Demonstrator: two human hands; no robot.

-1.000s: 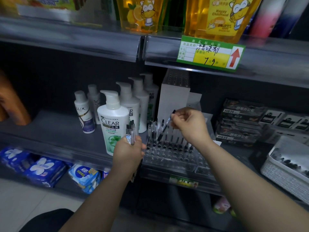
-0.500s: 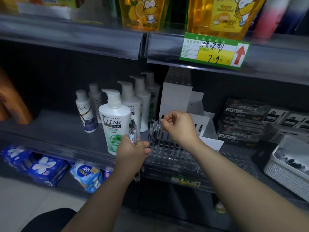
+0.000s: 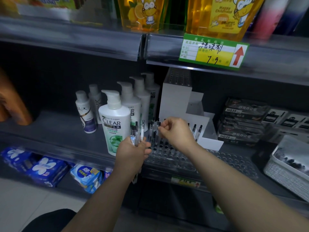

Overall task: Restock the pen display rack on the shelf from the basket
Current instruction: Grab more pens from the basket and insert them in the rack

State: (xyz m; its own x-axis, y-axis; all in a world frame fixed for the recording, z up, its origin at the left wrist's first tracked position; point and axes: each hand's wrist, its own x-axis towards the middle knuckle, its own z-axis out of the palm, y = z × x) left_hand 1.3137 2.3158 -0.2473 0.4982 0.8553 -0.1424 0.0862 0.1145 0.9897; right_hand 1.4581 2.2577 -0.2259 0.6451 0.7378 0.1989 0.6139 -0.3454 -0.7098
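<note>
Mid-restock: the left hand [image 3: 132, 153] grips a bundle of pens [image 3: 136, 133] beside the clear pen display rack [image 3: 175, 158]. The right hand [image 3: 177, 133] has its fingers [image 3: 164, 127] pinching one pen [image 3: 154, 131] over the rack's far-left holes. Next, it likely needs seating upright. The basket [image 3: 284, 171] sits right.

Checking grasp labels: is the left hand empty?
No, the left hand grips a bunch of pens, their tips sticking up above the fist.

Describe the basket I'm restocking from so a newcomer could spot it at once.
Find the middle shelf, under the green and yellow price tag. Follow it right, past the clear pen rack and the stacked dark HQ35 boxes, to the picture's right edge. The basket there is the only white, lattice-walled container.
</note>
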